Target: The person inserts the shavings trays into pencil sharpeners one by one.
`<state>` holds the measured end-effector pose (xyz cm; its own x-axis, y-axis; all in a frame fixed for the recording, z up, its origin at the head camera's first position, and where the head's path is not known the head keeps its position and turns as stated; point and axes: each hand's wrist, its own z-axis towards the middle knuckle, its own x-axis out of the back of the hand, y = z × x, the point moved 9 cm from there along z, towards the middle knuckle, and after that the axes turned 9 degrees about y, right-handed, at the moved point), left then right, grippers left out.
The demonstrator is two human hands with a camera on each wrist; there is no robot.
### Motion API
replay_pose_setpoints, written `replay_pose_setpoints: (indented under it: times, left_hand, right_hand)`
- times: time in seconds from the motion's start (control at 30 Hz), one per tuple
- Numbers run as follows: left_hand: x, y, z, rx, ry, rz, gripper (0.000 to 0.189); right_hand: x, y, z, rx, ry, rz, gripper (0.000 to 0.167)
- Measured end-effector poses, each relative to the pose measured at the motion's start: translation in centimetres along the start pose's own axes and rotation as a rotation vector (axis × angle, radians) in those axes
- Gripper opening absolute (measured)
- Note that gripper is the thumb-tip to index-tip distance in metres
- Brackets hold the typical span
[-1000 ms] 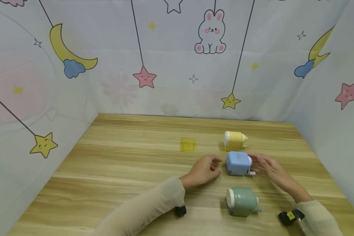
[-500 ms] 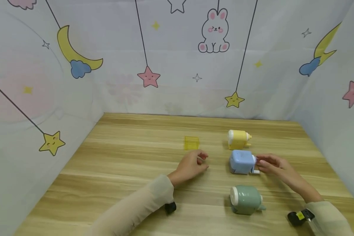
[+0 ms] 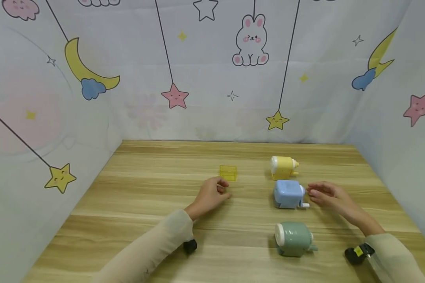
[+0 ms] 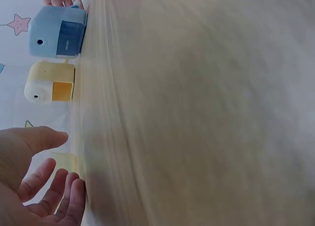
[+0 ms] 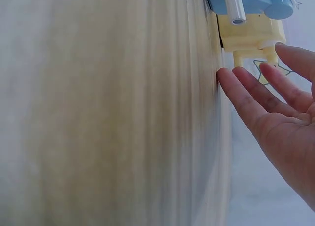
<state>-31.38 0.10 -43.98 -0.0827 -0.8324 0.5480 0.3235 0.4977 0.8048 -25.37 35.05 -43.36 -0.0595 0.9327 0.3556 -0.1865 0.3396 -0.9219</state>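
Note:
My left hand (image 3: 209, 196) is at the middle of the table, its fingers loosely bent and nothing held. Just beyond its fingertips lies a small clear yellow plastic box (image 3: 228, 173), partly behind the fingers in the left wrist view. On the right, my right hand (image 3: 334, 199) has relaxed fingers beside the crank end of a blue pencil sharpener (image 3: 288, 194), holding nothing. The sharpener's white crank knob (image 5: 236, 10) shows in the right wrist view. A yellow pencil sharpener (image 3: 281, 167) stands behind the blue one, and a green pencil sharpener (image 3: 294, 239) stands nearer to me.
The wood-grain table (image 3: 156, 165) is bounded by a white cloth backdrop (image 3: 205, 70) with printed stars, moons and a rabbit at the back and both sides. A black wrist camera (image 3: 355, 254) is strapped at the right sleeve, another (image 3: 190, 246) at the left.
My left hand has moved left, away from the blue pencil sharpener and toward the clear yellow box. My right hand has drawn slightly back from the crank end. The sharpeners stay in place.

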Motion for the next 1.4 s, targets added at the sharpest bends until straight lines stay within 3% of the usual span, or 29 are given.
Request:
replay_pose_setpoints:
  times: [0.4, 0.7, 0.97, 1.1, 1.4]
  left_hand:
    - [1.9, -1.6, 0.7, 0.049, 0.072, -0.006, 0.031]
    - [2.7, -2.5, 1.8, 0.101, 0.120, -0.020, 0.043]
    - [2.6, -3.0, 2.4, 0.107, 0.115, -0.016, 0.052]
    - [2.5, -3.0, 2.6, 0.101, 0.116, -0.020, 0.057]
    - [2.0, -2.6, 3.1, 0.088, 0.085, -0.039, 0.071]
  right_hand:
    - [0.6, 0.5, 1.3, -0.061, 0.011, -0.017, 0.049]
    - [0.8, 0.7, 2.6, -0.048, 0.033, -0.074, 0.054]
    - [1.2, 0.3, 3.9, 0.038, 0.054, -0.217, 0.050]
    - [1.1, -0.3, 4.7, 0.066, 0.062, -0.227, 0.050]
    - [0.4, -1.4, 6.3, 0.021, 0.073, -0.260, 0.062]
